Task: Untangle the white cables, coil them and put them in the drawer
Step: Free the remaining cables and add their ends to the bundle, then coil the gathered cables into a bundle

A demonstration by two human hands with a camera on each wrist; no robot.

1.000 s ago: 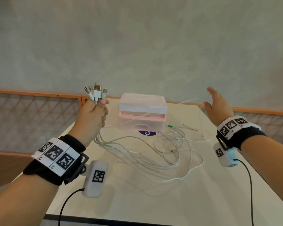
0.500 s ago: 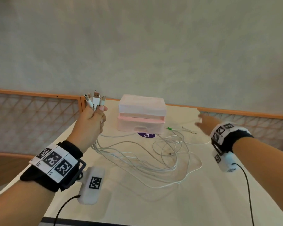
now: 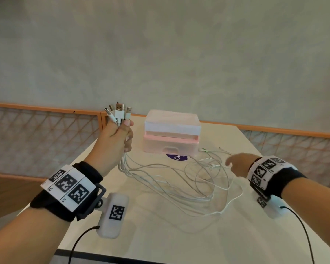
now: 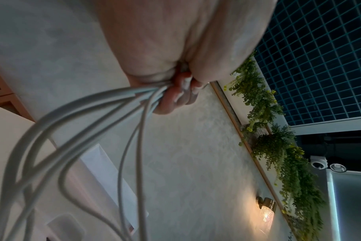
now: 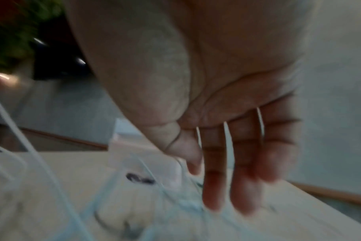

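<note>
Roughly early stage: left hand (image 3: 116, 139) raised, fingers curled round the gathered plugs (image 3: 118, 112); cables (image 3: 179, 180) trail down in tangled loops on the table (image 3: 179, 241). Right hand (image 3: 236, 164) empty, fingers straight, low over the far loops. Nothing coiled; drawer (image 3: 171, 147) looks closed, nothing stowed

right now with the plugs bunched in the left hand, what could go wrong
The left hand grips all the plug ends together, so pulling may tighten the crossed loops of the white cables. The open right hand, reaching into the loops, could snag several strands. Dragged cables might nudge the drawer unit.
</note>
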